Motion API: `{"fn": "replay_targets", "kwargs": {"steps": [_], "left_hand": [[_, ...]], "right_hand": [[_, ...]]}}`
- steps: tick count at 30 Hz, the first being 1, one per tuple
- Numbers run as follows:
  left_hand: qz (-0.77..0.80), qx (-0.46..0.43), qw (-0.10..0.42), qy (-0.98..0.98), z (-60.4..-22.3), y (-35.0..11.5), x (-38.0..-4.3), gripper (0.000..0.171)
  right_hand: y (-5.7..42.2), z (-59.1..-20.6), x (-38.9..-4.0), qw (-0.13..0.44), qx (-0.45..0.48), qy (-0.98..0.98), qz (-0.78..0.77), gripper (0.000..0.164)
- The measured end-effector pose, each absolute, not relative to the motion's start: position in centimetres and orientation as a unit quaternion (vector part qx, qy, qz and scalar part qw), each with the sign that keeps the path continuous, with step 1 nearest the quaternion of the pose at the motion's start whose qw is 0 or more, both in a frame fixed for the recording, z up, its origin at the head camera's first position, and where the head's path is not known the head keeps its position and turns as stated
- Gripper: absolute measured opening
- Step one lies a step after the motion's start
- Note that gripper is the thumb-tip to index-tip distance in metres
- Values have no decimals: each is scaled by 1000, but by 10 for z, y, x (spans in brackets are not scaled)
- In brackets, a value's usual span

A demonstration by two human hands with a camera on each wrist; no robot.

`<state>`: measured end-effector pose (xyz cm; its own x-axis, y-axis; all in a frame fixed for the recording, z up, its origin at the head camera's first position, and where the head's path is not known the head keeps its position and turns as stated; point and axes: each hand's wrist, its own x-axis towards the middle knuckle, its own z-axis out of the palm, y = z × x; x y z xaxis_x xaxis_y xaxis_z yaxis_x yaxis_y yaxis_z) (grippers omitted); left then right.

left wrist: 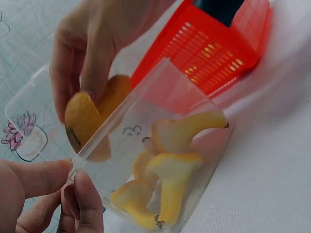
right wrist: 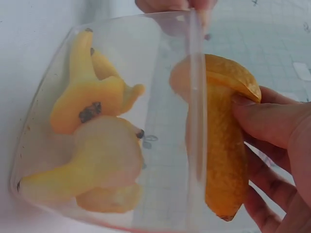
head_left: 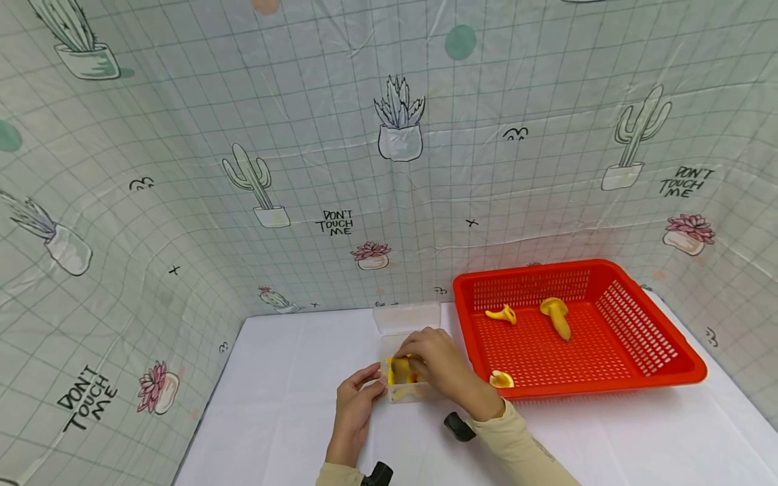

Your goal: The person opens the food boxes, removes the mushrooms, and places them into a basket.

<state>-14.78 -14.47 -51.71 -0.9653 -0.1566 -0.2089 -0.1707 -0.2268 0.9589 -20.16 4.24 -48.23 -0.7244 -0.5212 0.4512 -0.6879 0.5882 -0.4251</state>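
Note:
A clear plastic box sits on the white table, its lid raised at the back. Several yellow toy-like mushrooms lie inside it, seen through the wall. My left hand pinches the box's left rim between thumb and fingers. Over the box's opening, my right hand grips a larger orange-yellow mushroom, thumb just under its cap. Part of that mushroom shows through the clear wall in the right wrist view. Whether it touches the others I cannot tell.
A red perforated basket stands to the right of the box. It holds a small trumpet-shaped mushroom, a thick-stemmed mushroom and a pale yellow piece in the near left corner. A cactus-print cloth hangs behind the table.

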Motion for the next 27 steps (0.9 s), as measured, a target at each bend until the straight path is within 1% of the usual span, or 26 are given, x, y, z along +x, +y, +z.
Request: {"fn": "replay_targets", "kwargs": {"steps": [8, 15, 19, 27], "left_hand": [[772, -136, 4, 621, -516, -143, -146, 45], [766, -141, 8, 627, -514, -144, -147, 45], [766, -142, 9, 626, -516, -144, -147, 45], [764, -145, 10, 628, -518, -144, -150, 44]], "right_hand": [[57, -476, -189, 191, 338, -871, 301, 22], [70, -469, -180, 243, 335, -862, 292, 25], [78, -465, -176, 253, 325, -863, 292, 30], [99, -461, -169, 271, 296, -866, 300, 29]]}}
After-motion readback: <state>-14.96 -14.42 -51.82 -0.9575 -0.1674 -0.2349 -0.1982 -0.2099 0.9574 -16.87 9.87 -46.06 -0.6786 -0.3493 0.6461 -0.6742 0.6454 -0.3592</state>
